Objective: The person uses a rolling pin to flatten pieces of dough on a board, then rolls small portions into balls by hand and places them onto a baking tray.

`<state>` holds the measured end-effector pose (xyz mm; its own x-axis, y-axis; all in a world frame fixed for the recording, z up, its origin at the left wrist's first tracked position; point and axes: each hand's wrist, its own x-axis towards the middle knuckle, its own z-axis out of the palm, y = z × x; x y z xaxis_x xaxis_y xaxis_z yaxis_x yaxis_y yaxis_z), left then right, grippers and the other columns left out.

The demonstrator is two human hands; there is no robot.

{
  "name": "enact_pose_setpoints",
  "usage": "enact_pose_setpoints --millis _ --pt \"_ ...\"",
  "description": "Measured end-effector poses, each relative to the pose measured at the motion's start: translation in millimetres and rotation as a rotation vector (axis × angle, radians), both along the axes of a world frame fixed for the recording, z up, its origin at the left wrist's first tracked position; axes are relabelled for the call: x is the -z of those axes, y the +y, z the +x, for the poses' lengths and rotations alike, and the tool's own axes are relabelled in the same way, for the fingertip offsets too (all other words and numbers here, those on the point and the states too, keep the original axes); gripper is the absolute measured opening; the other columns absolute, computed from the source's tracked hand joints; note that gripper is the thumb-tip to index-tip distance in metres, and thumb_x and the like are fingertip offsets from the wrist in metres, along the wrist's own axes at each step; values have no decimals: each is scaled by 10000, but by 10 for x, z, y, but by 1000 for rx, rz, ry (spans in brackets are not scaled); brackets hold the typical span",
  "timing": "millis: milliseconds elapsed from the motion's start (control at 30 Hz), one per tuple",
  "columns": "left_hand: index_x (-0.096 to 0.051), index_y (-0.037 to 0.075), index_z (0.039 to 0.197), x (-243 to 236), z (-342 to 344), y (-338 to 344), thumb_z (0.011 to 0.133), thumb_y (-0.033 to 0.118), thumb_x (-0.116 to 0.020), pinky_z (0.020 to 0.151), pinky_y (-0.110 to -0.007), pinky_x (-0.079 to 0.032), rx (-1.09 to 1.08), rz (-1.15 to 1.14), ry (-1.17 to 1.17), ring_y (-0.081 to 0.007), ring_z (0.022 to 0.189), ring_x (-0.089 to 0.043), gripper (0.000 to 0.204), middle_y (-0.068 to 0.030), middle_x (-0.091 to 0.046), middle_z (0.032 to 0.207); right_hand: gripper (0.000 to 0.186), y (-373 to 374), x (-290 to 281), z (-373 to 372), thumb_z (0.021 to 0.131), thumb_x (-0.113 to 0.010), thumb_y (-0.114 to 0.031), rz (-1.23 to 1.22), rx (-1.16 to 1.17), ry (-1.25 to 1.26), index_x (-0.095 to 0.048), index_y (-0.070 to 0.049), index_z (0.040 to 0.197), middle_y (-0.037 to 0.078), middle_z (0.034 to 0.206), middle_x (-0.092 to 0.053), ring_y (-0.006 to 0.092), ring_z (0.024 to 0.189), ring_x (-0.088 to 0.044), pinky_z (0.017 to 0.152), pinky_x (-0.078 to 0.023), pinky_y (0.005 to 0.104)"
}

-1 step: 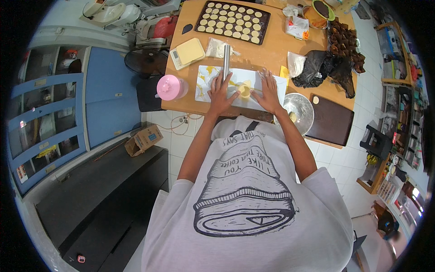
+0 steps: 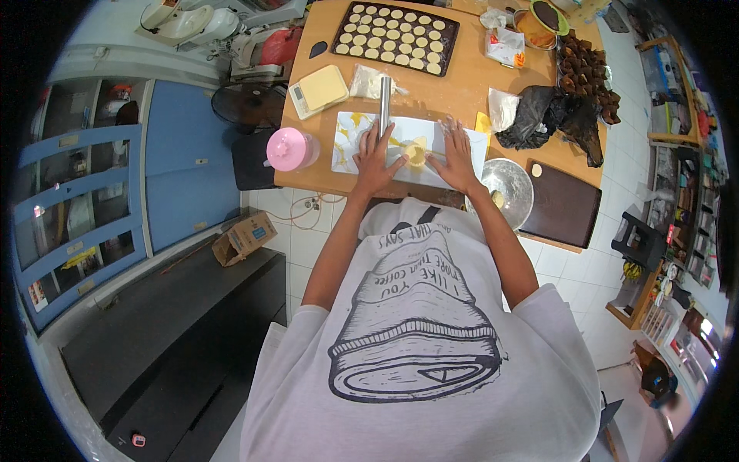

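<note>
I lean over a wooden table (image 2: 462, 85), both forearms stretched forward. My left hand (image 2: 375, 158) lies flat on a white sheet (image 2: 350, 142) streaked with yellow, its fingertips at the near end of a steel rolling pin (image 2: 384, 104). My right hand (image 2: 459, 158) rests flat on the same sheet with its fingers spread. Between the two hands sits a small pale yellow piece of dough (image 2: 416, 152), which neither hand grips.
At the table's far side is a dark baking tray (image 2: 394, 35) with several round pieces. A scale carrying a yellow block (image 2: 319, 88), a pink-lidded container (image 2: 289, 148), a metal bowl (image 2: 506, 189), a dark board (image 2: 560, 204) and a black bag (image 2: 539, 115) surround the sheet. A cardboard box (image 2: 245, 237) lies on the floor.
</note>
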<state>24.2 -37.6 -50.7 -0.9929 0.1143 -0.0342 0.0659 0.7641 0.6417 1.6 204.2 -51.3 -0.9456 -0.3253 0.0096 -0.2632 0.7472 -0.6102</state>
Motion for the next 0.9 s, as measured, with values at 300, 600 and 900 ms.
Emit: enact_pose_setpoints --millis 300,600,900 --pt "-205 245 1634 21 -103 -1 817 447 -767 1156 -666 -172 41 23 -69 -402 1550 -61 1012 -151 -93 1701 903 -8 -34 -56 928 -642 -475 43 -2 -201 -190 -107 1618 236 1679 -54 417 1555 13 1244 -22 535" --pt "-143 254 1645 -22 -135 34 800 421 -782 1154 -678 -159 22 29 -131 -408 1555 -31 1073 -152 -63 1706 970 -21 -43 -88 909 -661 -469 25 4 -249 -112 -139 1637 209 1685 -73 403 1558 22 1245 2 533" --pt "-136 232 1646 45 -141 -35 796 437 -789 1181 -651 -114 54 82 -93 -396 1560 -3 1092 -157 -55 1706 999 -8 31 -86 904 -653 -495 -14 5 -224 -106 -78 1629 203 1685 -87 382 1563 12 1250 -2 509"
